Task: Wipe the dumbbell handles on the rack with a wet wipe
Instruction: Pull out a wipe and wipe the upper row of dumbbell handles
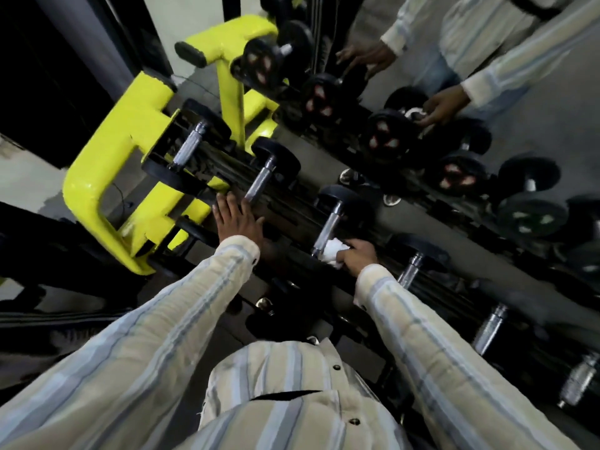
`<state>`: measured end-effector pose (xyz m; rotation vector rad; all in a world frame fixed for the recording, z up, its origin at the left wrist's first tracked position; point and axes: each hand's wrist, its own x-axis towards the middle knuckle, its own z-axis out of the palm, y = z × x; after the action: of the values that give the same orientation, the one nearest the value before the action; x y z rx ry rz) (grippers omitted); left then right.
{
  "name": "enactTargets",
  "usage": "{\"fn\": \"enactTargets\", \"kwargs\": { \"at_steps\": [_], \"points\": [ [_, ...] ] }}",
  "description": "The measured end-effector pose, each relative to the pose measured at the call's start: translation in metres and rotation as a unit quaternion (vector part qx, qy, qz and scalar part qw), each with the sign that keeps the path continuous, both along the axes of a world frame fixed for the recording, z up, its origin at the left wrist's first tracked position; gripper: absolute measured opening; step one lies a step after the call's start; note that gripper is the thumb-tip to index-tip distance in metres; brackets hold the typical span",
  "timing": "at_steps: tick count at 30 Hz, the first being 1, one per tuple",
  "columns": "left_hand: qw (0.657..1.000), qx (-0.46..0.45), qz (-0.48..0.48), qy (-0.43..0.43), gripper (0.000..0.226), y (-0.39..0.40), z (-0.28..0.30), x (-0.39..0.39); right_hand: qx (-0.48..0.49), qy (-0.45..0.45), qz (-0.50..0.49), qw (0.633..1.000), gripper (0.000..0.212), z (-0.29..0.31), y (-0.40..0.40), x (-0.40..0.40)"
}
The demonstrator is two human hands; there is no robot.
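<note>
A row of black dumbbells with knurled chrome handles lies across a dark rack that runs from upper left to lower right. My right hand is closed on a crumpled white wet wipe, pressed against the lower end of the third dumbbell's handle. My left hand lies flat with fingers spread on the rack, just below the second dumbbell's handle, covering that dumbbell's near end. The first dumbbell's handle lies further left. More chrome handles continue to the right.
A bright yellow rack frame stands at the left. A mirror behind the rack reflects the dumbbells and my own hands and striped sleeves. A lower tier of the rack sits in shadow under my arms.
</note>
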<state>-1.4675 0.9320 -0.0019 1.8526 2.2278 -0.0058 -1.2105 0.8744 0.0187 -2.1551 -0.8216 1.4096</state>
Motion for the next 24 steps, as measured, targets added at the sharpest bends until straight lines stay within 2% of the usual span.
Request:
{"fn": "enactTargets", "kwargs": {
  "at_steps": [2,6,9,12,15,16,18,21,24],
  "points": [
    [1.0,-0.012,-0.004,-0.011,0.072,-0.004,0.007,0.0,0.031,0.063,-0.044,0.997,0.06,0.0,0.0,0.001],
    [0.998,-0.02,-0.019,-0.054,0.074,-0.02,0.026,-0.005,0.076,0.14,-0.107,0.981,0.042,0.007,-0.002,-0.014],
    [0.995,-0.037,-0.028,-0.084,0.075,-0.027,0.04,-0.011,0.095,0.147,-0.112,0.978,0.031,0.025,0.001,-0.032],
    [0.992,-0.053,-0.04,-0.11,0.071,-0.028,0.055,-0.017,0.092,0.194,-0.113,0.97,0.021,0.041,0.011,-0.053],
    [0.988,-0.024,-0.028,-0.149,0.065,-0.03,0.063,-0.031,0.103,0.232,-0.081,0.964,0.025,0.048,0.021,-0.081],
    [0.986,-0.004,-0.018,-0.168,0.063,-0.03,0.064,-0.036,0.112,0.241,-0.073,0.961,0.02,0.051,0.025,-0.09],
    [0.981,0.042,0.0,-0.189,0.06,-0.027,0.063,-0.048,0.132,0.243,-0.059,0.959,0.019,0.048,0.035,-0.109],
    [0.978,0.089,0.021,-0.189,0.057,-0.01,0.058,-0.07,0.16,0.179,-0.018,0.971,0.028,0.042,0.057,-0.138],
    [0.974,0.103,0.036,-0.199,0.058,0.014,0.054,-0.093,0.185,0.088,-0.011,0.979,0.013,0.05,0.082,-0.165]
  ]
}}
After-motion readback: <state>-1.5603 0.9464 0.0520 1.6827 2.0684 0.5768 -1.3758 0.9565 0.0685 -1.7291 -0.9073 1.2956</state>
